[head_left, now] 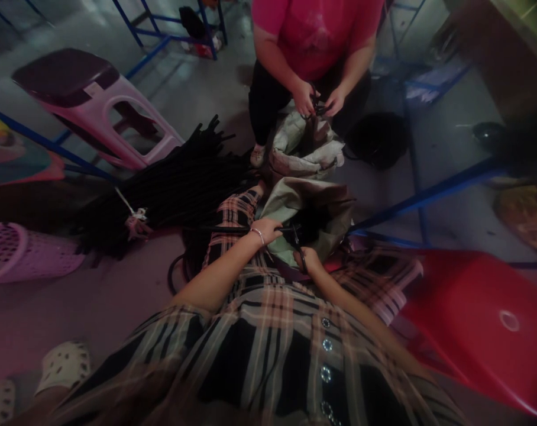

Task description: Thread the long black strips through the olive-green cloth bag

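Observation:
My left hand, with a bracelet at the wrist, is closed round a black tube that lies across my lap. In my right hand are black-handled scissors, their blades at the right end of the tube. Both hands are at the near rim of an open sack with dark contents. A large bundle of black tubes, tied with a white strip, lies to the left.
Across from me a person in a pink shirt holds dark scissors over a pale sack. A pink stool and purple basket stand left; a red stool stands right, near blue metal frames.

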### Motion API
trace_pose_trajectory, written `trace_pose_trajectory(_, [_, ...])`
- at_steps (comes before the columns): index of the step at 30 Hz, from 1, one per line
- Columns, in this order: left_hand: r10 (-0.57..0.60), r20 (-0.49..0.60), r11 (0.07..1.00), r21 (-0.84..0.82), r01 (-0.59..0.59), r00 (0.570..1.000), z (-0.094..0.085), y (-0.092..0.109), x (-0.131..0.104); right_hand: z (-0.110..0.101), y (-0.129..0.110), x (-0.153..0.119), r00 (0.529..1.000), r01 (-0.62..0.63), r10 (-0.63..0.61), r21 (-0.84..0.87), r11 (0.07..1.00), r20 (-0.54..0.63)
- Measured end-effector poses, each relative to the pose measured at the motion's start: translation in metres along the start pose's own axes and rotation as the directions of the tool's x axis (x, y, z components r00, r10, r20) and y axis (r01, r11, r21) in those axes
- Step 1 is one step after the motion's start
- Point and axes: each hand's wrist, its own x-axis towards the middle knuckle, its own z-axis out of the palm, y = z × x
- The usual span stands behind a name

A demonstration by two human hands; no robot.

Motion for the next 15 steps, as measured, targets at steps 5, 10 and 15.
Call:
trace_pose_trajectory(5, [-0.015, 0.019, 1.000, 0.000, 0.015, 1.000, 0.0038, -0.0015, 0.0021, 0.0019, 0.0057, 0.0033, 0.999, 0.012, -0.014, -0.072, 0.997, -0.031])
trace_pose_trajectory(10, [-0.007, 0.020, 0.997, -0.075, 0.008, 1.000, 0.0060, -0.0055, 0.0042, 0.0003, 0.0065, 0.0053, 0.998, -0.052, 0.052, -0.018, 0.998, -0.034])
trace_pose_trajectory(15, [-0.007, -0.009, 0.991, -0.134, 0.005, 1.000, 0.0013, -0.0068, 0.0046, -0.0072, -0.0019, 0.0011, 0.998, -0.058, 0.064, 0.217, 0.974, -0.020])
